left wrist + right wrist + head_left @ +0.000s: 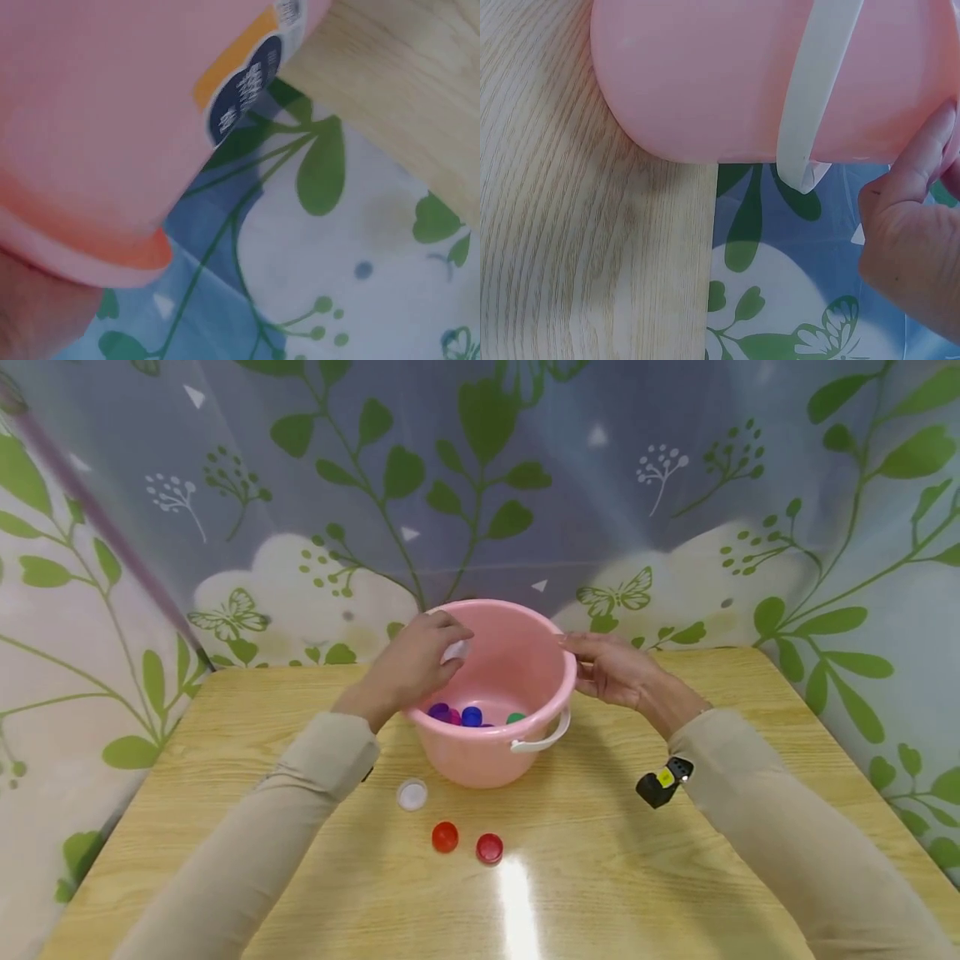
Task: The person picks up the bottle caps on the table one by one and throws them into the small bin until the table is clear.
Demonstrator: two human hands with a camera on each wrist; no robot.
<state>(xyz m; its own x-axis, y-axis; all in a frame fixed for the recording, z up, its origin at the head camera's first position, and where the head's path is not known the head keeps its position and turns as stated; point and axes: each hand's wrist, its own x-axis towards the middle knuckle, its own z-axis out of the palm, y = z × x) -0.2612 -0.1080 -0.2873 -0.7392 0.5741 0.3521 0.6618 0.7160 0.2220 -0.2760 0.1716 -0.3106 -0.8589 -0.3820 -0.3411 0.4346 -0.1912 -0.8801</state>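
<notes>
A pink bucket (468,752) with a white handle (543,739) stands on the wooden table, its mouth tipped toward me. My left hand (420,660) reaches over its left rim, a white bottle cap (455,650) pinched between thumb and fingers. In the left wrist view only part of that hand (41,315) shows beside the rim, the cap hidden. My right hand (611,668) grips the rim at the right; the right wrist view shows its fingers against the bucket (705,75). Blue (472,717), purple (439,712), pink and green caps lie inside the bucket.
In front of the bucket lie a white cap (412,794), an orange-red cap (445,837) and a dark red cap (490,849) on the table (585,877). A leaf-patterned curtain (480,527) hangs behind the table's far edge.
</notes>
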